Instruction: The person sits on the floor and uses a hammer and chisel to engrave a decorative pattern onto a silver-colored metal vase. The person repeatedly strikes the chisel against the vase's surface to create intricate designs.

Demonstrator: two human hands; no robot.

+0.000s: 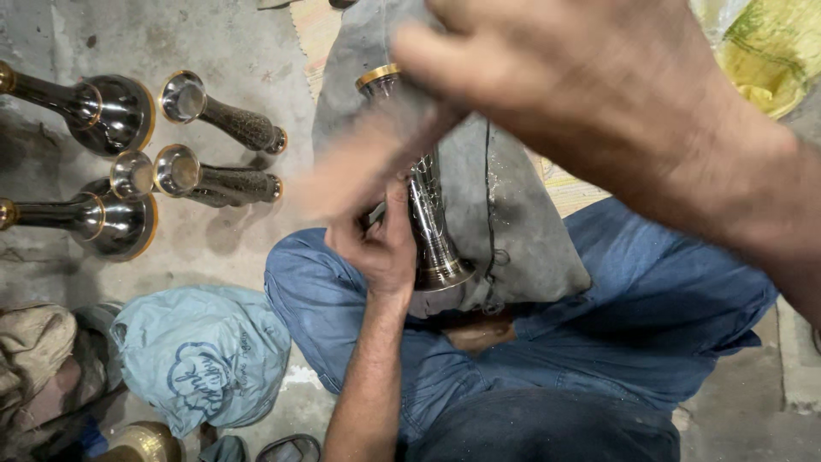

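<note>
On the far left I note polished metal trumpet-shaped stems (103, 115) lying on the concrete floor (231, 51), dark bodies with brass-coloured rims, and beside them two smaller textured stems (224, 120) with open cup ends. Below these sits a pale blue plastic bag (201, 355), crumpled, next to a heap of tan cloth (34, 351). At centre my left hand (380, 248) is clenched round a shiny metal stem (432, 231), fingers wrapped about its lower shaft just above the flared base; the piece stands nearly upright over my lap, its brass-ringed upper end (378, 77) tilted slightly left. A grey cloth (513, 214) lies behind and under the stem, draped over blue trousers (667, 308). To the right, my right hand (556, 77) is close to the lens and motion-blurred, held across the upper part of the stem; I cannot tell whether its fingers grip anything. A yellow bag (770, 51) shows at the upper right corner
</note>
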